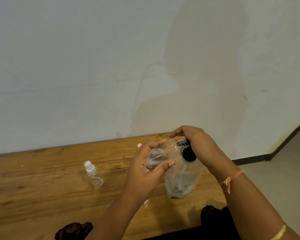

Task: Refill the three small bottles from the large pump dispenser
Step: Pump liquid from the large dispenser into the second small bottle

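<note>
At centre right of the frame, the large pump dispenser (182, 181) is seen standing on the wooden tabletop (42, 170). Its clear body is judged stiff but light, since only a little liquid shows near the bottom, so it could tip or skid when pumped. The right hand (196, 141) is laid over the pump head (183, 142) with the fingers loosely arched, pressing from above rather than gripping, as far as can be made out. A firmer hold would be found low on the body or at the black collar (189, 154).

Just left of the nozzle, a small bottle (163, 151) is held tilted toward it. The left hand (145, 167) is curled round this bottle, thumb below and fingers above. The bottle is taken to be thin clear plastic, light, easily squeezed and likely slippery if wetted, so its middle is the best place to hold it.

Further left, a second small bottle (93, 175) with a white cap is lying on its side on the tabletop, well apart from the hands.

No third bottle can be clearly found. Whether nozzle and bottle mouth meet is hidden by the hands and blurred. How full the held bottle is cannot be told. Small pink shapes beside the left hand cannot be identified, and the dark shapes at the lower edge are cut off.
</note>
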Demonstrator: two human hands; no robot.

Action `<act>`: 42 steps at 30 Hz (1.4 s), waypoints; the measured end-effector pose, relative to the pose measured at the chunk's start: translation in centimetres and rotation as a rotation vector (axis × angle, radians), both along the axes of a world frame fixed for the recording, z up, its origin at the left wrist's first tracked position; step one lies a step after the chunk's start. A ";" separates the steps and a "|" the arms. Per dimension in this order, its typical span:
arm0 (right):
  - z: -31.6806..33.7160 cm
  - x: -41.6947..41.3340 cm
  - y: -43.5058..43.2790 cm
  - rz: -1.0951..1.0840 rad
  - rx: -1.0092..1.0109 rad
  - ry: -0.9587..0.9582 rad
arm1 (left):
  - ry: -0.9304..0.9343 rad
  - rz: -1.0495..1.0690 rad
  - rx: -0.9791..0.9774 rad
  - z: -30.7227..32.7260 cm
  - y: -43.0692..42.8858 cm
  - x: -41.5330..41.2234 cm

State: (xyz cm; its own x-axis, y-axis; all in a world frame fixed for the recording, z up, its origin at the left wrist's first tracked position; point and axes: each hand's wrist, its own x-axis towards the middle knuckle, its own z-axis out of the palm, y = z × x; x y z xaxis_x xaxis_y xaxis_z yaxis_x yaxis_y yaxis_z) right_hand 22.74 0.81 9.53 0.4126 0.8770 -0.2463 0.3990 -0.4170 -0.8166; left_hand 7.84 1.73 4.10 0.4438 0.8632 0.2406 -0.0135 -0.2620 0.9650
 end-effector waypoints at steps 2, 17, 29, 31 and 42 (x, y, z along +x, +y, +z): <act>0.2 -0.3 -0.4 -0.015 0.110 -0.115 | -0.001 0.014 0.023 0.3 0.0 0.0; 0.4 -0.3 0.1 -0.017 -0.029 0.013 | -0.025 -0.012 -0.025 -0.1 -0.2 0.2; 1.0 -0.1 0.9 0.060 -0.210 0.033 | -0.065 -0.033 -0.045 -1.2 0.0 0.5; 1.2 -0.3 1.1 0.020 -0.161 0.043 | -0.066 -0.023 -0.040 -1.4 0.1 0.4; 0.8 -0.4 -0.1 0.020 0.067 0.021 | -0.079 -0.023 0.009 -0.8 0.2 0.3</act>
